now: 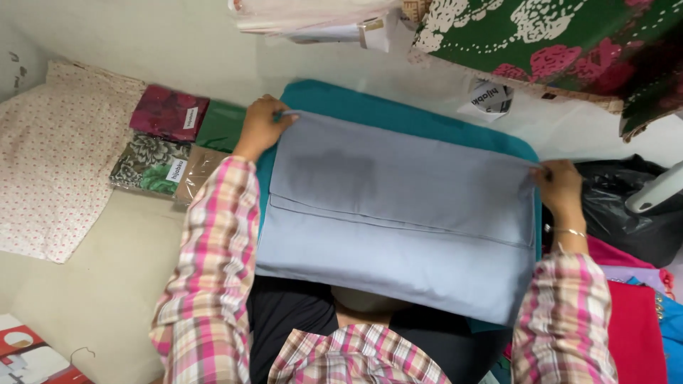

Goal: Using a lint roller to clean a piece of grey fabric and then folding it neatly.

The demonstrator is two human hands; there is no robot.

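- Grey-blue cloth (398, 220) fills the middle of the frame, folded over once so a flap edge runs across it from left to lower right, with a darker smudge on the upper layer.
- Left hand (262, 126) is at the cloth's upper left corner, fingers (283, 118) pinching that corner. Plaid sleeve (206, 270) runs down the left side of the cloth.
- Right hand (562, 188) is at the upper right corner, fingers (542, 173) pinched on the edge there, thin bangle (571, 232) on the wrist.
- Teal cloth (398, 114) lies underneath, its rounded edge peeking out along the top and down the right side.
- Near edge of the grey-blue cloth hangs over the person's lap, lower middle of frame.
- Left side: packaged patterned fabrics (171, 146) sit just beside the left hand, then a dotted cream cloth (57, 163) at far left. Bare floor (107, 284) in the lower left is the roomiest patch.
- Right side is tight: black plastic bag (626, 213) just beside the right hand, red and pink fabrics (629, 320) stacked below it.
- Top right: green floral fabric (569, 35) hangs over the scene, well apart from the hands.
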